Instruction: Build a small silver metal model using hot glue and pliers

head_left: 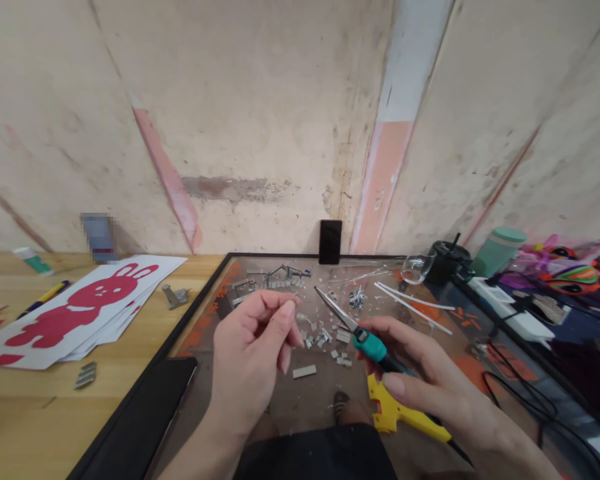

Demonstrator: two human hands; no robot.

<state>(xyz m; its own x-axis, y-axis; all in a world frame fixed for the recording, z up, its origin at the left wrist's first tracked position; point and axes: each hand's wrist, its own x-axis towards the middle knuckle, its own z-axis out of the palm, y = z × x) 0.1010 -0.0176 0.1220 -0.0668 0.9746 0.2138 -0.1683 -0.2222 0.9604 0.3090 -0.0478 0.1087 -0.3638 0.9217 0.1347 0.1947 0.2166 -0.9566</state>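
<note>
Over the glass tabletop, my left hand (255, 353) is closed, thumb and fingertips pinched together. Whatever it may hold is too small to make out. My right hand (415, 373) grips long-nose pliers (373, 343) with teal and black handles, their slim jaws pointing up and left towards my left fingertips. Small grey metal pieces (325, 339) lie scattered under and between the hands, with a flat grey strip (305, 371) closer to me. Behind my left hand sits a cluster of grey metal parts (285, 272). A pile of tiny silvery bits (357, 297) rests beyond the pliers.
Below my right hand lies a yellow hot glue gun (387, 403). White sticks (415, 308), a clear glass (417, 269), a power strip (510, 310) and black cables (525, 400) are on the right. A phone (331, 241) leans on the wall. Rabbit-print sheets (95, 300) lie left.
</note>
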